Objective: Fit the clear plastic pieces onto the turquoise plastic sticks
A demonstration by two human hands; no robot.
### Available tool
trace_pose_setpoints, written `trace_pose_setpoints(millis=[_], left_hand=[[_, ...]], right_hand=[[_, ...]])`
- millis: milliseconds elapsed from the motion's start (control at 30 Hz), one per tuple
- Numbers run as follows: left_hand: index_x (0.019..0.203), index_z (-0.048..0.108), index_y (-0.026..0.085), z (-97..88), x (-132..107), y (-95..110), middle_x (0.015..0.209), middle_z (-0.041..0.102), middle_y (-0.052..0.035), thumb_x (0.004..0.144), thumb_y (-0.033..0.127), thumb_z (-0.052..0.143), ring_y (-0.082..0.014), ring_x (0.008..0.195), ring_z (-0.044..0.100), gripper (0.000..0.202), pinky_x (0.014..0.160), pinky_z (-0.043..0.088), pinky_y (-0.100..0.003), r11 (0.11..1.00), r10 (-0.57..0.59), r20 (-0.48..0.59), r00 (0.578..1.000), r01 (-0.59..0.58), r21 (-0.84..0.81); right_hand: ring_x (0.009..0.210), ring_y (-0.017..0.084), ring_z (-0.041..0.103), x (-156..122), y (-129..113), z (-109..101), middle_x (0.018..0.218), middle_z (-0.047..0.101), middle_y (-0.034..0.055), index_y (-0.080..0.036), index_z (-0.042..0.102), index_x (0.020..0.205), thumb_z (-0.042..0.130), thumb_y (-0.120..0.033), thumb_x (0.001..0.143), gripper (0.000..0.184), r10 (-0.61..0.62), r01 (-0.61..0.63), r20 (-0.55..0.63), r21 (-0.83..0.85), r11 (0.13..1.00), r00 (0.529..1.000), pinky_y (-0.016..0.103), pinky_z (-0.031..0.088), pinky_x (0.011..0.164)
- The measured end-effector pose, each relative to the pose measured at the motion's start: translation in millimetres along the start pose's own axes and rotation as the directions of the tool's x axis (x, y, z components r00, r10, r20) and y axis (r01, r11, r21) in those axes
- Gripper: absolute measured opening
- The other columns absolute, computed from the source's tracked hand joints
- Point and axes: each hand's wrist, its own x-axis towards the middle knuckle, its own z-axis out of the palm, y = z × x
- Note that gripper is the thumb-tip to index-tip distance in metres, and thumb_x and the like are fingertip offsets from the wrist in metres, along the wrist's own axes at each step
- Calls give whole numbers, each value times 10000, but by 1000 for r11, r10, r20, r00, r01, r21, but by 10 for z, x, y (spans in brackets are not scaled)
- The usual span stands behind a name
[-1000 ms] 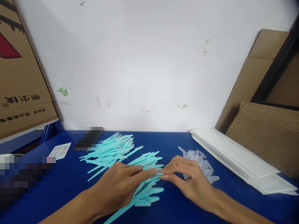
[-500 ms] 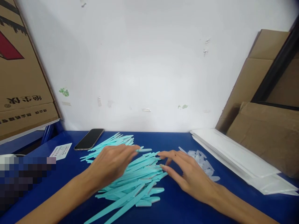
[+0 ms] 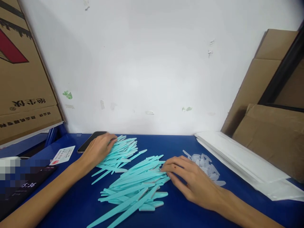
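Note:
Two piles of long, thin turquoise sticks with tapered ends lie on the blue table. My left hand (image 3: pixel 101 145) is over the left end of the far pile (image 3: pixel 123 150), its fingers bent down together; what they hold, if anything, is hidden. At the right edge of the near pile (image 3: pixel 135 183), my right hand (image 3: pixel 186 175) has its thumb and fingertips closed on the end of a turquoise stick. Just behind that hand is a heap of small translucent white pieces (image 3: pixel 205 164).
A phone (image 3: pixel 89 142) lies partly behind my left hand. A printed card (image 3: pixel 63 155) and a lit dark screen (image 3: pixel 26 190) are at left. White flat sheets or bags (image 3: pixel 239 158) lie at right. Cardboard boxes (image 3: pixel 28 79) flank both sides, and a white wall (image 3: pixel 152 63) stands behind.
My left hand has moved away to the left, from above the near pile with a turquoise stick to the far pile. My right hand stays by the near pile, its fingertips drawn closer together.

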Motion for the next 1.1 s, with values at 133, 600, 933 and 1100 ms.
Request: trace_pose_setpoints(millis=[133, 600, 933, 1100], left_hand=[[1247, 641, 144, 19, -17, 14, 1115, 735, -149, 1002, 466, 305, -333, 1009, 692, 526, 829, 538, -430, 1000, -18, 73, 997, 19, -13], [1601, -63, 305, -350, -182, 143, 1686, 4, -93, 661, 806, 683, -411, 1529, 57, 1301, 1182, 265, -621, 982, 86, 605, 792, 34, -185], [1600, 163, 338, 9, -199, 131, 1631, 275, -176, 851, 804, 455, -425, 1504, 209, 929, 1150, 148, -723, 994, 51, 386, 921, -10, -107], [1600, 171, 323, 36, -228, 166, 1636, 221, -213, 855, 806, 444, -460, 1500, 172, 928, 1111, 235, -730, 994, 32, 371, 928, 9, -109]], right_hand=[[1003, 190, 629, 6, 15, -7, 1144, 674, 44, -247, 594, 1226, 445, -142, 1030, 267, 2, -2, 6, 0, 1000, 1000, 368, 461, 875], [966, 183, 641, 0, 22, -3, 1109, 679, 31, -263, 586, 1249, 448, -143, 1024, 290, 19, -19, 34, -5, 1000, 999, 361, 469, 861], [937, 181, 653, 1, 22, 15, 1091, 685, 37, -251, 607, 1225, 452, -152, 1021, 275, 31, -30, 43, -20, 999, 999, 359, 486, 865], [938, 180, 657, 2, 18, 12, 1079, 687, 45, -240, 617, 1212, 449, -151, 1020, 270, 23, -22, 40, -25, 999, 999, 356, 495, 872]])
